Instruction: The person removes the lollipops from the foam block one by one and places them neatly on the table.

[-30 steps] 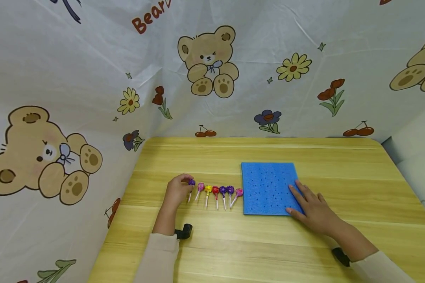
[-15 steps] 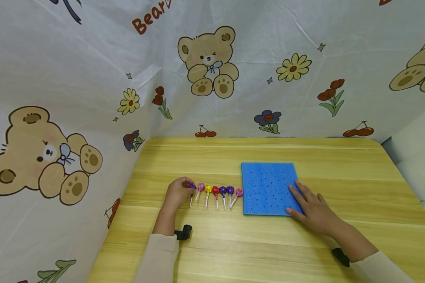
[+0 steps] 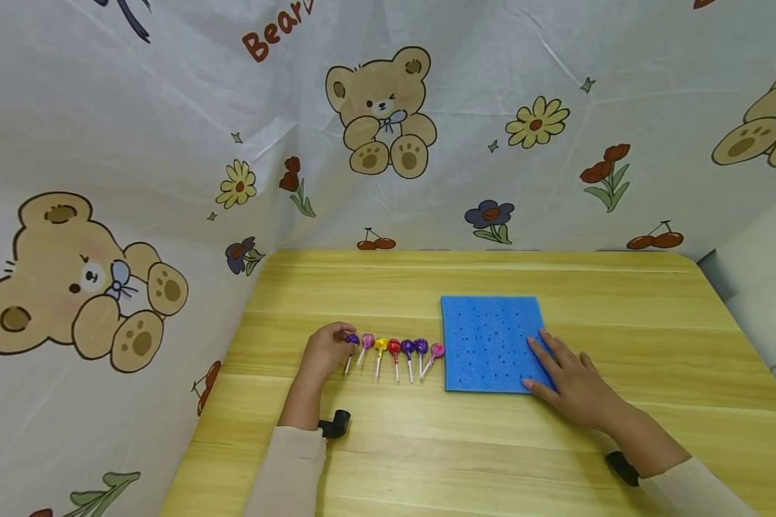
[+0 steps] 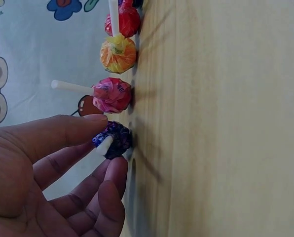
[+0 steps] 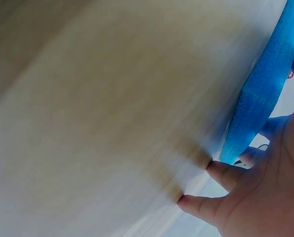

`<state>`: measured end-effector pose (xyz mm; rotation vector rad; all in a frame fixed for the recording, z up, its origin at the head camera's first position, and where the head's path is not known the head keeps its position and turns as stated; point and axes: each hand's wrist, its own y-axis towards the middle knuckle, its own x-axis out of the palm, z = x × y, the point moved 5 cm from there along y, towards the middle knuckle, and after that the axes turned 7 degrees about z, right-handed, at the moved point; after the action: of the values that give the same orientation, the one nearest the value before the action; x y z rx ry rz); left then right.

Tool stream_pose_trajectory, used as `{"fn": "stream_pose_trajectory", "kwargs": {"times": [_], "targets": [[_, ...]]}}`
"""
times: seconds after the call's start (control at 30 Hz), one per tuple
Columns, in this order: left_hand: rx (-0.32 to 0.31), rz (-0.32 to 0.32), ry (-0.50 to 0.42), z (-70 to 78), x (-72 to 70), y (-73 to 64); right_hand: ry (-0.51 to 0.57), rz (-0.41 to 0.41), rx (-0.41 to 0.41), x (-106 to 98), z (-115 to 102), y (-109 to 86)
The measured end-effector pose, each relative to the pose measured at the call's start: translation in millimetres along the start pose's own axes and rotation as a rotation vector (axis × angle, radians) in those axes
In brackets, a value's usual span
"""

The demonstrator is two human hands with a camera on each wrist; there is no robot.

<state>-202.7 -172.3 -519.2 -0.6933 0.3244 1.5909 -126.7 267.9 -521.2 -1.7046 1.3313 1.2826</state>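
Note:
At the left end of a row of wrapped lollipops, my left hand (image 3: 326, 352) pinches a purple lollipop (image 4: 116, 138) by its head between thumb and fingers. Its white stick points back toward me. Beside it lies a pink lollipop (image 3: 366, 341), then a yellow one (image 3: 380, 345) and a red one (image 3: 394, 347). Two more purple lollipops (image 3: 407, 347) and another pink lollipop (image 3: 436, 350) follow to the right. My right hand (image 3: 572, 380) rests with fingers spread on the right edge of a blue foam board (image 3: 491, 345) dotted with small holes.
Everything lies on a wooden table (image 3: 453, 452). A white cloth (image 3: 453, 194) printed with bears and flowers hangs behind and to the left. The rightmost pink lollipop lies right at the board's left edge.
My left hand has drawn the purple lollipop slightly toward me and to the right, nearer the row. My right hand and the foam board have stayed put.

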Motion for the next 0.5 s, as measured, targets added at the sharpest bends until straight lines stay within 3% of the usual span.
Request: {"fn": "stream_pose_trajectory", "kwargs": {"times": [0.5], "targets": [[-0.008,0.021,-0.017,8.9,-14.7,-9.5,0.016,-0.021,0.014,-4.8,1.8,3.3]]}}
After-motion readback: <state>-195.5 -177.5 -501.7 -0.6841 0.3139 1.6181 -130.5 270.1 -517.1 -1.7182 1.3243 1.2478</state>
